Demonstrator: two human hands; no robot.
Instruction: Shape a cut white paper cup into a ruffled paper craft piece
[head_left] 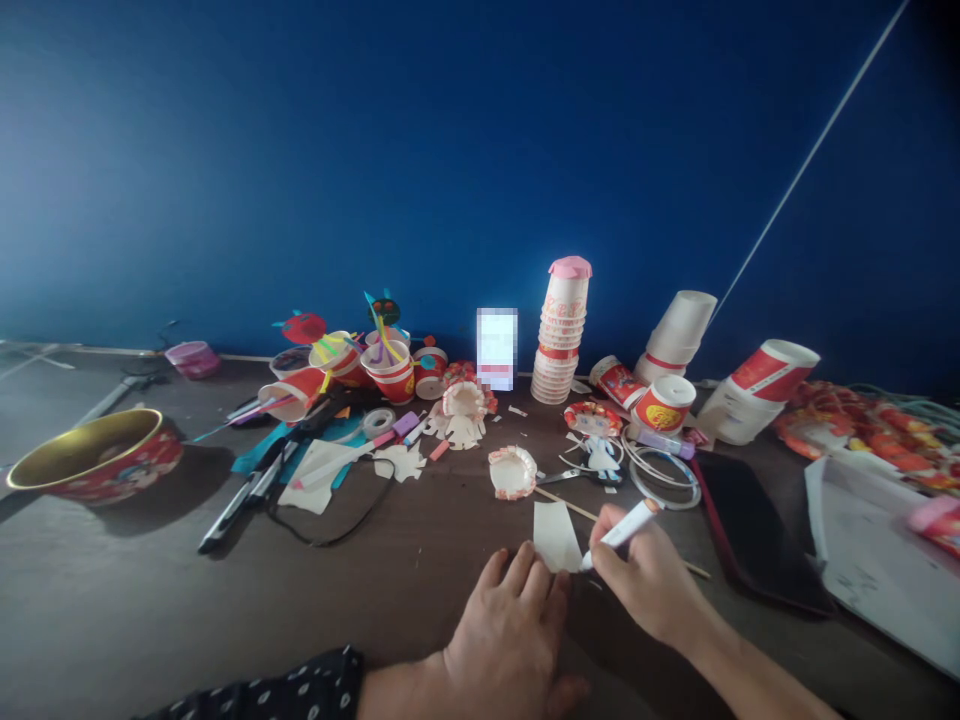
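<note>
My right hand [646, 570] is closed round a white marker [621, 535] with an orange end pointing up; its lower tip is at the right bottom corner of a small piece of cream paper [555, 535]. My left hand [514, 615] lies on the table with its fingers spread slightly, fingertips at the paper's lower left edge. A thin wooden stick [568, 503] passes behind the paper and under my right hand. Just beyond lie a cut cup base [513, 472] with a ruffled rim, scissors [562, 476] and a small white paper figure [603, 454].
A tall stack of paper cups [562, 335] stands at the back beside a bright, blurred screen [497, 348]. A dark phone [757, 530] and a white tray [885, 570] lie on the right. On the left are a gold-lined bowl [97, 460] and a black-and-silver tripod [240, 500].
</note>
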